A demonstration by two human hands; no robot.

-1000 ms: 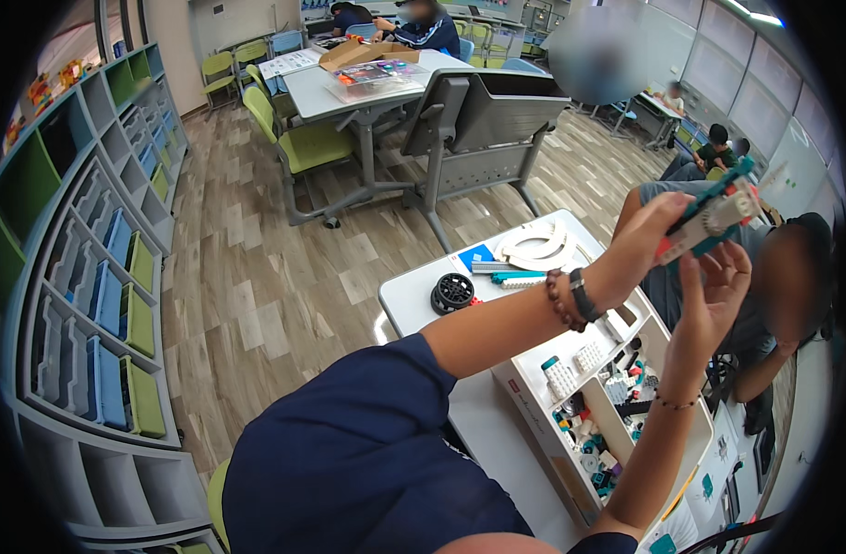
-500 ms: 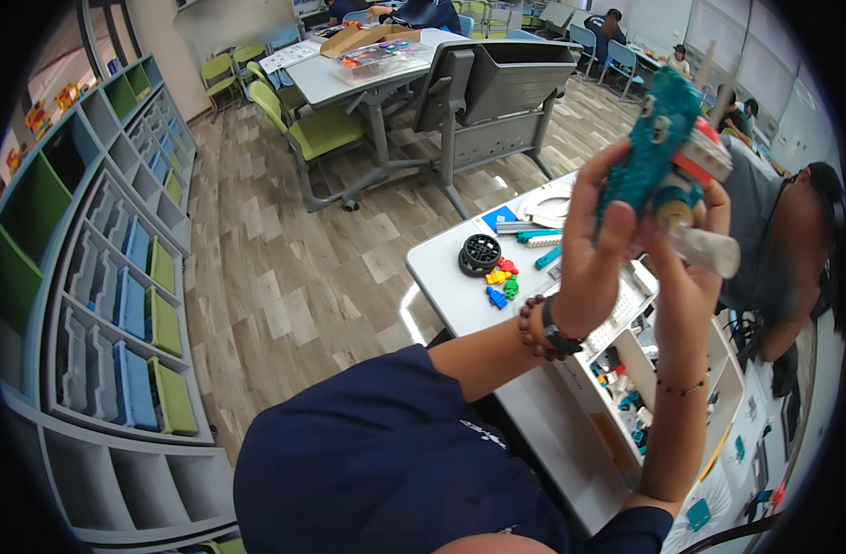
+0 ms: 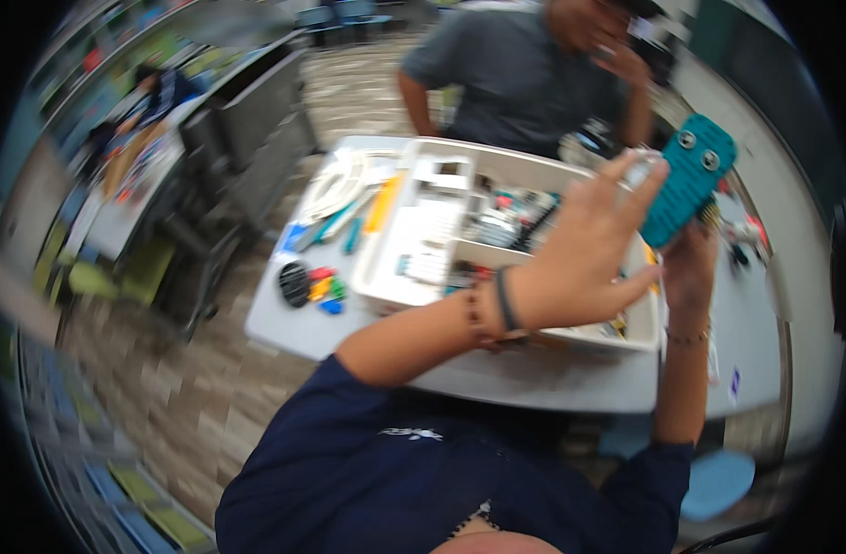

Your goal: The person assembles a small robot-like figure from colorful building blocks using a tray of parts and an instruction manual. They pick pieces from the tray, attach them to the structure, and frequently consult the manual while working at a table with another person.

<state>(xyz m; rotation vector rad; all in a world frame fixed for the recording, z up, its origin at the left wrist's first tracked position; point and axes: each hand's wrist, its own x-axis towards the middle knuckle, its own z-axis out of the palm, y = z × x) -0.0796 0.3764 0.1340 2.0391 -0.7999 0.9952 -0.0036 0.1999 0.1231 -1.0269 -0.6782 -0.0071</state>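
Observation:
Raised over the right end of the table, my right hand (image 3: 689,268) holds a teal toy-brick model (image 3: 689,185) from below. Its flat studded face has two round eye-like pieces. My left hand (image 3: 580,245) is just left of the model, thumb and fingers apart. Something clear or whitish (image 3: 641,170) shows by its fingertips, too blurred to name. Below my hands stands a white divided bin (image 3: 386,268) of building pieces, with a white sorting tray (image 3: 432,222) in its left part.
On the white table (image 3: 284,323), left of the bin, lie a black wheel (image 3: 294,283), small coloured pieces (image 3: 326,288), teal beams (image 3: 335,222) and white curved parts (image 3: 349,180). A person in grey (image 3: 515,74) is across the table. A blue seat (image 3: 718,485) is at lower right.
My view has swung right, bringing the bin and the person to the middle. The left hand has come off the model and spread its fingers; the right hand still holds it, turned studded face up.

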